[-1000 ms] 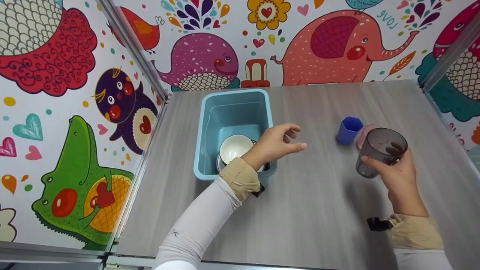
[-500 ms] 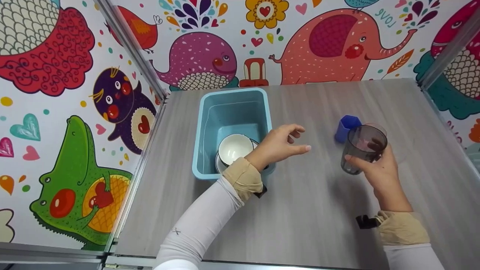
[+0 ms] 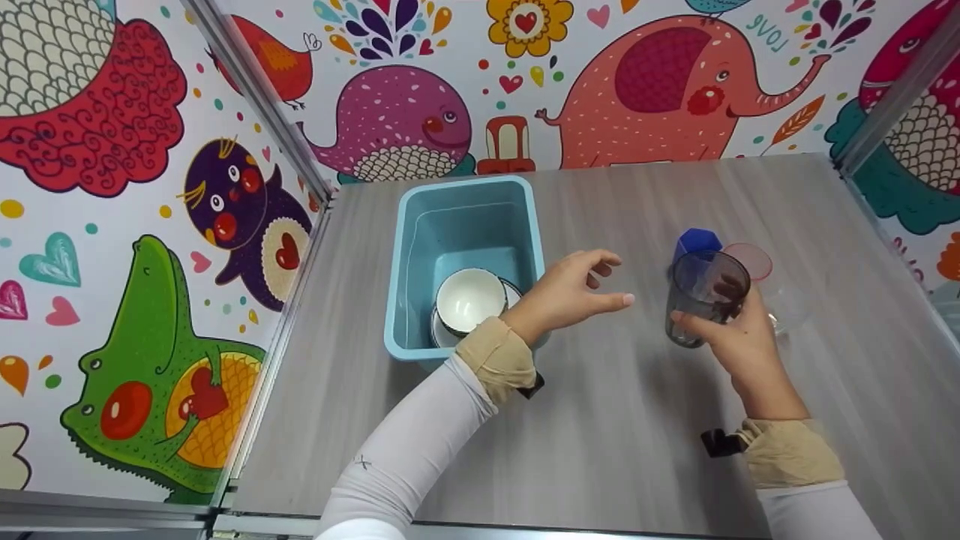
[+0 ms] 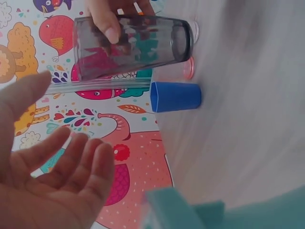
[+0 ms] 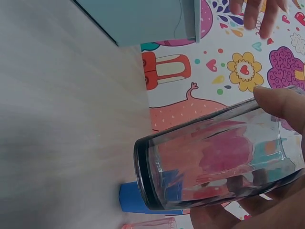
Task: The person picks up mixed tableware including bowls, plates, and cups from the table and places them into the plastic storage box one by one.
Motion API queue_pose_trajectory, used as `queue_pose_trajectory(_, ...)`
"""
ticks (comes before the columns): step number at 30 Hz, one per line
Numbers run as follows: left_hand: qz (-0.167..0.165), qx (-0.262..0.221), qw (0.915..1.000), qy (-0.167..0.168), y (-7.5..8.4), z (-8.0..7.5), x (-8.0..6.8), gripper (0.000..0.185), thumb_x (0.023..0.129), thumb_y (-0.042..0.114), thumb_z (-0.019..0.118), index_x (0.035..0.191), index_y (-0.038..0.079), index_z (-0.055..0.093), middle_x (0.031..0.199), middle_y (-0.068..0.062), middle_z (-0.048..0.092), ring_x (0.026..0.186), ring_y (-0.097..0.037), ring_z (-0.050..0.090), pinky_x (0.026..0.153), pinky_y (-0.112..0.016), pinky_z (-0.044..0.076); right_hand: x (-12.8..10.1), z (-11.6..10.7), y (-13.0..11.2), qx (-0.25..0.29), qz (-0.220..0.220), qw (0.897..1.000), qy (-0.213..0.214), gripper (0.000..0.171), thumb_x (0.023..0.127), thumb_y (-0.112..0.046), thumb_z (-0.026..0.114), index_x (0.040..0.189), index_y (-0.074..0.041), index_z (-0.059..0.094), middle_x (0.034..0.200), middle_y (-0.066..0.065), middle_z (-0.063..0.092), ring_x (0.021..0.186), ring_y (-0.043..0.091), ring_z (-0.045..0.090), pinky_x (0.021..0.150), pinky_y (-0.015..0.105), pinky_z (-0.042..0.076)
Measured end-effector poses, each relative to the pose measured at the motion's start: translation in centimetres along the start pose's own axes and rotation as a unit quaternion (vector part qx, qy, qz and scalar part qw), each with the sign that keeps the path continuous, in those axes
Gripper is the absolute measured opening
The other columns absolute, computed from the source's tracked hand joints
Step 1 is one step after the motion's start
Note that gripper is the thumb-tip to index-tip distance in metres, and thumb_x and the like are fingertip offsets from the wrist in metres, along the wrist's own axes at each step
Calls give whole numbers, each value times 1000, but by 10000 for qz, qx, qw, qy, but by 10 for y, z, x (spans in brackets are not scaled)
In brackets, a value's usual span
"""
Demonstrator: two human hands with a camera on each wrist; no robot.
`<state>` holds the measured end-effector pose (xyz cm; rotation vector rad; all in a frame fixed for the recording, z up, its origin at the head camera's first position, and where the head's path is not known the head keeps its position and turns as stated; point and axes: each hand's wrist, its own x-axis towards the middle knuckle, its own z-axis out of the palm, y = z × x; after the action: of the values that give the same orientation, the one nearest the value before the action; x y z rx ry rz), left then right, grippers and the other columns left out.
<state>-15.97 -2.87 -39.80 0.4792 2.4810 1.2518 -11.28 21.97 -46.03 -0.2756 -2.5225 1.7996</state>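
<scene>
My right hand (image 3: 739, 337) grips a smoky grey see-through cup (image 3: 703, 296), held above the table; the same cup (image 4: 131, 45) shows in the left wrist view and fills the right wrist view (image 5: 214, 155). Behind it stand a blue cup (image 3: 696, 242) and a pink cup (image 3: 750, 259). My left hand (image 3: 581, 289) hovers open, fingers relaxed, between the light blue bin (image 3: 409, 247) and the grey cup, holding nothing. Inside the bin sits a white bowl (image 3: 469, 298) on a plate.
The grey wood-grain table (image 3: 622, 420) is walled by bright cartoon panels at the back and both sides. A clear cup (image 3: 787, 307) stands right of my right hand. The blue cup (image 4: 175, 96) and the pink cup (image 4: 188, 67) also show in the left wrist view.
My right hand has carried the grey cup leftward, toward my left hand and in front of the blue cup. The left hand has barely shifted.
</scene>
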Motion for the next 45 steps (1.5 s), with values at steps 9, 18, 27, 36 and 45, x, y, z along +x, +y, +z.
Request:
queue_pose_trajectory(9, 164, 54, 9998, -66, 3, 4, 1, 57, 88, 40, 78, 139, 23, 57, 130, 2, 60, 115, -14, 58, 90, -25, 55, -2, 8, -3, 26, -121, 9999, -15, 101, 81, -11, 83, 160, -13, 20, 156, 24, 34, 146, 43, 29, 115, 67, 29)
queue_pose_trajectory(18, 182, 244, 9995, -39, 8, 11, 4, 58, 88, 41, 78, 139, 24, 57, 131, 2, 60, 115, -13, 59, 89, -25, 55, -2, 13, -4, -1, -78, 9999, -93, 99, 81, -12, 83, 159, -12, 21, 157, 26, 33, 145, 44, 30, 113, 67, 34)
queue_pose_trajectory(27, 226, 268, 9993, -91, 13, 18, 6, 66, 86, 43, 79, 143, 23, 53, 136, 0, 58, 117, -13, 59, 87, -24, 56, -3, 20, -2, 31, -345, 9990, -285, 93, 83, -12, 82, 159, -12, 27, 155, 21, 37, 142, 38, 34, 107, 55, 42)
queue_pose_trajectory(36, 138, 111, 9998, -107, 16, 22, 7, 79, 82, 44, 83, 149, 24, 47, 141, -3, 53, 125, -13, 57, 93, -26, 56, -7, 25, -7, -82, -325, 9984, -454, 94, 83, -21, 84, 157, -9, 28, 157, 21, 35, 139, 38, 37, 83, 8, 43)
queue_pose_trajectory(45, 124, 58, 9999, -95, 17, 25, 8, 82, 80, 42, 85, 150, 24, 46, 141, -2, 52, 129, -18, 56, 96, -29, 55, -11, 32, -9, -49, -275, 9982, -534, 94, 83, -23, 85, 157, -13, 29, 155, 19, 38, 138, 36, 37, 93, 20, 46)
